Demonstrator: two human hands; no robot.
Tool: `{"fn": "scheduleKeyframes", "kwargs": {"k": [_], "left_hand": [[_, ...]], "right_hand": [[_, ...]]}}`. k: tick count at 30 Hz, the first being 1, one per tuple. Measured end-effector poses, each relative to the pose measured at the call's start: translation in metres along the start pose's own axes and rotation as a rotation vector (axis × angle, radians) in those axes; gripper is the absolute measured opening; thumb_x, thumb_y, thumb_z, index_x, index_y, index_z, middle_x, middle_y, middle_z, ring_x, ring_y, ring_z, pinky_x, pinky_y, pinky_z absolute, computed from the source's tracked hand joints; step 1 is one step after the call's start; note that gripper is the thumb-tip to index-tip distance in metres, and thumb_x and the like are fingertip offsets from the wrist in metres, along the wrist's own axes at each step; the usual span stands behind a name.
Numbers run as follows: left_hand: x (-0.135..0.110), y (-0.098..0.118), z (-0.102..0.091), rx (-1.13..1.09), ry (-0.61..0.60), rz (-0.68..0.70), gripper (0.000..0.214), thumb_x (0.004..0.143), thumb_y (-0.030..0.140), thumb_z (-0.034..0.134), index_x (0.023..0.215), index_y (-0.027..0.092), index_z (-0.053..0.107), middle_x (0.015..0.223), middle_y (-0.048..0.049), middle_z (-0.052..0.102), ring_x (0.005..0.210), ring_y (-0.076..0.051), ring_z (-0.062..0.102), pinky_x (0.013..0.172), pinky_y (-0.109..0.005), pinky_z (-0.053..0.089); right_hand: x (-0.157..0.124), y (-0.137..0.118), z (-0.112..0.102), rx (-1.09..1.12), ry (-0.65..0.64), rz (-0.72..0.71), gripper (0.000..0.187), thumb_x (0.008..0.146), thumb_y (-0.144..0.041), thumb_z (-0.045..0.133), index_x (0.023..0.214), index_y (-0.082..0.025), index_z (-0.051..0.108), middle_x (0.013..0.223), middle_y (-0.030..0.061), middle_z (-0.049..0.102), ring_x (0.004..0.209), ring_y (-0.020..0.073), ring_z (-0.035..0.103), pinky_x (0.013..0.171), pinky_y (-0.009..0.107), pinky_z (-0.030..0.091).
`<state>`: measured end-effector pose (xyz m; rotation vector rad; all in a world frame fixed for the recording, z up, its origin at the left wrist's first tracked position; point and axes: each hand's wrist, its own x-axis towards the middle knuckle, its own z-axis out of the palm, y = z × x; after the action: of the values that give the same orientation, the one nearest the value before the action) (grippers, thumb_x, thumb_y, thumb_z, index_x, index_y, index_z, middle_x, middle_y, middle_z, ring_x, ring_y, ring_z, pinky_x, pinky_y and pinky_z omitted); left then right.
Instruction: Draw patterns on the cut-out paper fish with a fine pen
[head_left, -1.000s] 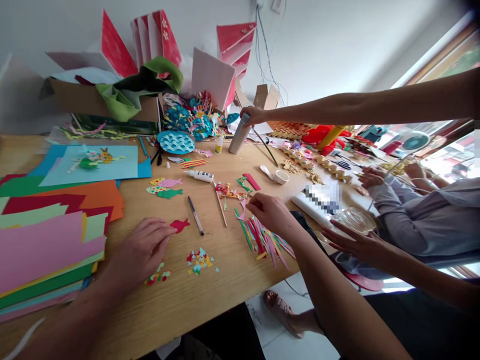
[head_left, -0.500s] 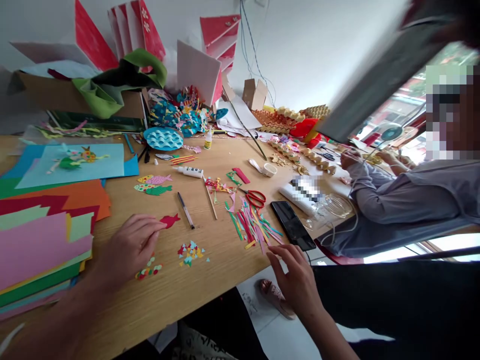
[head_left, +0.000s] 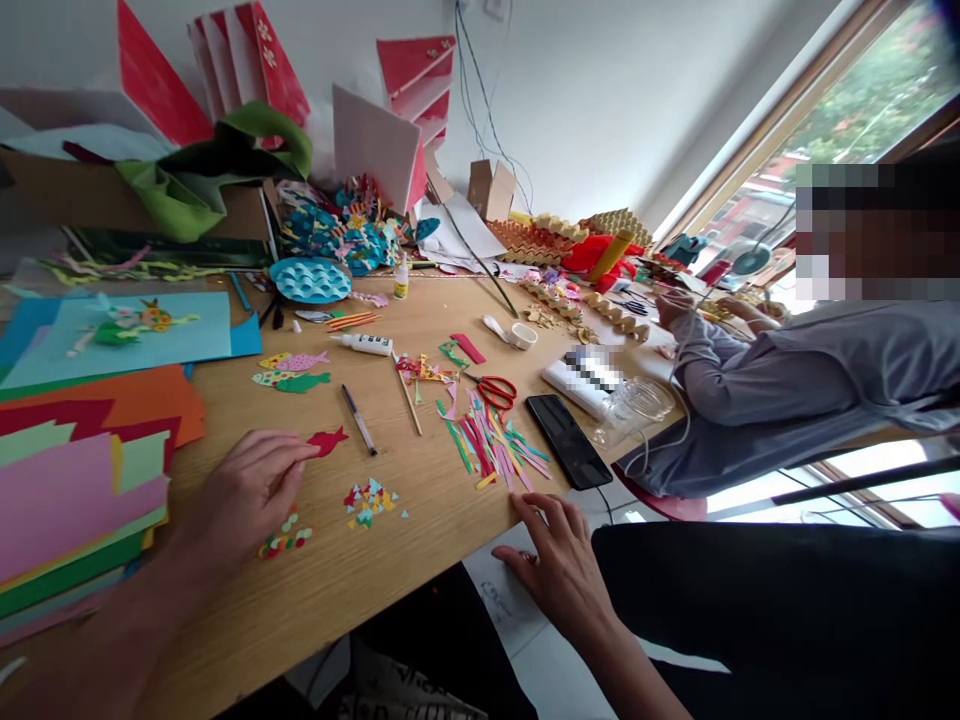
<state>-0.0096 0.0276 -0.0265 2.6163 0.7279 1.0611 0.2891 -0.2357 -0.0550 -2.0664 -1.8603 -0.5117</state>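
Note:
My left hand (head_left: 244,495) rests on the wooden table (head_left: 420,520), fingers loosely curled, fingertips touching a small red paper fish (head_left: 326,441). Beneath that hand lie tiny coloured paper dots (head_left: 285,540). A pile of small paper triangles (head_left: 367,500) lies just to its right. My right hand (head_left: 559,560) lies open at the table's near edge, fingers spread, holding nothing. Just beyond it are cut paper strips (head_left: 491,445), a black phone (head_left: 566,440) and red scissors (head_left: 495,390).
Stacked coloured paper sheets (head_left: 75,490) lie at the left. A pen (head_left: 358,420), a glue bottle (head_left: 364,344), paper fish (head_left: 296,370) and a light blue sheet (head_left: 142,325) lie further back. A person in a grey sleeve (head_left: 787,390) sits at the right. Boxes and paper crafts crowd the back.
My right hand drew back from the paper strips to the table's near edge, uncovering the scissors and phone. Another person's arm over the table is gone. My left hand stayed by the red fish.

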Motion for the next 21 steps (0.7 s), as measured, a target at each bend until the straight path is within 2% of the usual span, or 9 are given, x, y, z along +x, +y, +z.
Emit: {"fn": "scheduleKeyframes", "kwargs": {"k": [5,10,18,21], "left_hand": [[0.0,-0.001,0.001,0.001,-0.015,-0.021,0.024,0.092,0.028,0.05,0.095,0.025,0.073,0.093,-0.0053,0.074,0.093,-0.025,0.067,0.085,-0.04,0.055],[-0.001,-0.002,0.001,0.019,-0.016,-0.01,0.024,0.092,0.025,0.048,0.095,0.024,0.072,0.093,-0.0046,0.074,0.095,-0.024,0.067,0.085,-0.038,0.054],[0.001,0.005,0.0,0.017,-0.016,-0.019,0.025,0.094,0.025,0.047,0.095,0.021,0.072,0.092,-0.0056,0.074,0.095,-0.024,0.067,0.085,-0.039,0.055],[0.001,0.005,0.0,0.018,-0.006,-0.003,0.025,0.093,0.025,0.048,0.094,0.021,0.072,0.091,-0.0056,0.074,0.094,-0.024,0.067,0.084,-0.039,0.055]], "right_hand": [[-0.002,-0.002,-0.001,0.027,0.018,0.012,0.055,0.094,-0.053,0.055,0.134,-0.016,0.051,0.117,0.0166,0.058,0.11,0.0337,0.052,0.09,0.051,0.047],[0.012,-0.008,-0.002,0.061,0.016,-0.038,0.061,0.094,-0.056,0.052,0.139,-0.015,0.047,0.125,0.0188,0.056,0.119,0.035,0.048,0.094,0.053,0.044],[0.028,-0.017,0.006,0.067,-0.047,-0.057,0.054,0.094,-0.058,0.049,0.128,-0.017,0.059,0.125,0.0176,0.058,0.123,0.0359,0.044,0.1,0.056,0.04],[0.032,-0.019,0.009,0.065,-0.049,-0.05,0.052,0.095,-0.056,0.05,0.129,-0.018,0.059,0.127,0.0176,0.057,0.125,0.0359,0.043,0.101,0.056,0.04]]}}
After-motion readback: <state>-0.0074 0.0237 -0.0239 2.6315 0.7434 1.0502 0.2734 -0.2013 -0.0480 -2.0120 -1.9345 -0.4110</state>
